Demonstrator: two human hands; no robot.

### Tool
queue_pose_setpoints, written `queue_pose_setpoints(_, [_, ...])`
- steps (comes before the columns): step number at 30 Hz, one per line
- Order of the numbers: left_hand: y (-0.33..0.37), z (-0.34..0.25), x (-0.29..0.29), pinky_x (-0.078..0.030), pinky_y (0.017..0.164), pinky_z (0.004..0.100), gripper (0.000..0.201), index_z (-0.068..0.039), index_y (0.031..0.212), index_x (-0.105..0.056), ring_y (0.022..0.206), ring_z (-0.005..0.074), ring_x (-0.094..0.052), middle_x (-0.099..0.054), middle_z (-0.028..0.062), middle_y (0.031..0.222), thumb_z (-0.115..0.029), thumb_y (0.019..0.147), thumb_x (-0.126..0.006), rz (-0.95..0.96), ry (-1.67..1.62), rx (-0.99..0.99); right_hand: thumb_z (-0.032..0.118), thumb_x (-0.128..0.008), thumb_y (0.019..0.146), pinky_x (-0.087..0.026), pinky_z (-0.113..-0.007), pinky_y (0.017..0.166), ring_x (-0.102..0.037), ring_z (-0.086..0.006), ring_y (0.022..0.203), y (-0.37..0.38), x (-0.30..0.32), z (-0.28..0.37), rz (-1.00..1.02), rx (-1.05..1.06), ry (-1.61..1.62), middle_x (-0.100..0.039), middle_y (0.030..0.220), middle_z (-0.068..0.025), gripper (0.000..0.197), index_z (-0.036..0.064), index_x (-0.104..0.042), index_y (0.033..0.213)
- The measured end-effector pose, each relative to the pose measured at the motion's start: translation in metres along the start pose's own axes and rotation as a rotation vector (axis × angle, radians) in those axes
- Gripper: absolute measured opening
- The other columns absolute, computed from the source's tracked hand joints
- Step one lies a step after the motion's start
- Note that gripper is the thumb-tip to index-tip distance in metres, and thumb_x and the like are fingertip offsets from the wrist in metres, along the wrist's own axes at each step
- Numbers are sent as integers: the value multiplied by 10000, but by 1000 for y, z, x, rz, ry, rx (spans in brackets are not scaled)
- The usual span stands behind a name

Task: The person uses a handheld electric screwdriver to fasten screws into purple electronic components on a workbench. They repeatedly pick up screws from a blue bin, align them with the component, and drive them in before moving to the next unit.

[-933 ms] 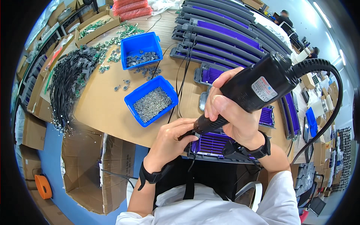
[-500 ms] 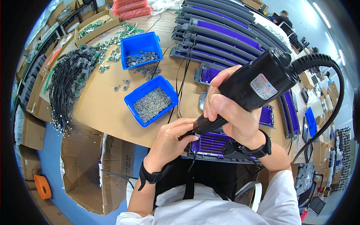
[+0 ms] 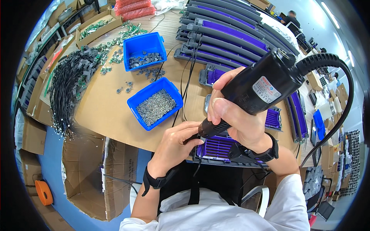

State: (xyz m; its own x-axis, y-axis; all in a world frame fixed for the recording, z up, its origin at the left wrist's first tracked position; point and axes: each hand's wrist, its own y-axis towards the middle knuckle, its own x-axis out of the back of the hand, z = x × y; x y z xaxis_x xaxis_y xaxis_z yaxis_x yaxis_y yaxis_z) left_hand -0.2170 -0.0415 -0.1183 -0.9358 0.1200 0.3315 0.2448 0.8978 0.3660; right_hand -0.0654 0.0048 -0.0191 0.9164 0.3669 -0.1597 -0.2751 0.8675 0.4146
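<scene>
Well, black tool point(image 3: 246, 92) over purple panel point(image 3: 216, 148)

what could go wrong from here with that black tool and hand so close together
The left hand is right at the nose of the black power tool, so a slip might hurt it. The tool's thick cord loops out to the right and could snag. The blue bin of screws stands near the left hand; a bump might spill it.
</scene>
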Motion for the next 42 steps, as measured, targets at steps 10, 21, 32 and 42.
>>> queue_pose_setpoints(10, [1, -1, -3, -506, 675, 329, 280, 9, 966, -693, 772, 262, -631, -677, 120, 942, 3, 701, -787, -38, 0, -15, -6, -669, 767, -497, -292, 555, -563, -152, 550, 0, -6, 7, 56, 1, -107, -574, 671, -95, 309, -22, -499, 1025])
queue_pose_setpoints(21, [-1, 2, 1, -535, 762, 358, 310, 5, 1023, -688, 902, 314, -661, -687, 131, 1082, -1, 723, -764, 3, 23, -21, 9, -691, 792, -486, -273, 545, -556, -141, 553, 0, -5, 5, 123, 4, -76, -565, 675, -92, 325, -12, -476, 1034])
queue_pose_setpoints(32, [-2, 3, -1, -530, 761, 360, 308, 10, 1021, -683, 898, 324, -656, -685, 139, 1073, -4, 725, -764, -2, -12, -1, 18, -706, 786, -474, -244, 550, -565, -123, 572, 0, -6, 7, 125, -32, -101, -576, 688, -88, 341, -16, -486, 1044])
queue_pose_setpoints(42, [-3, 3, -2, -532, 762, 358, 297, 10, 1014, -684, 896, 315, -660, -689, 127, 1067, -5, 728, -763, -6, -7, 1, 47, -732, 767, -478, -248, 546, -570, -128, 566, 1, -3, 7, 173, -3, -145, -580, 697, -92, 361, -18, -485, 1022])
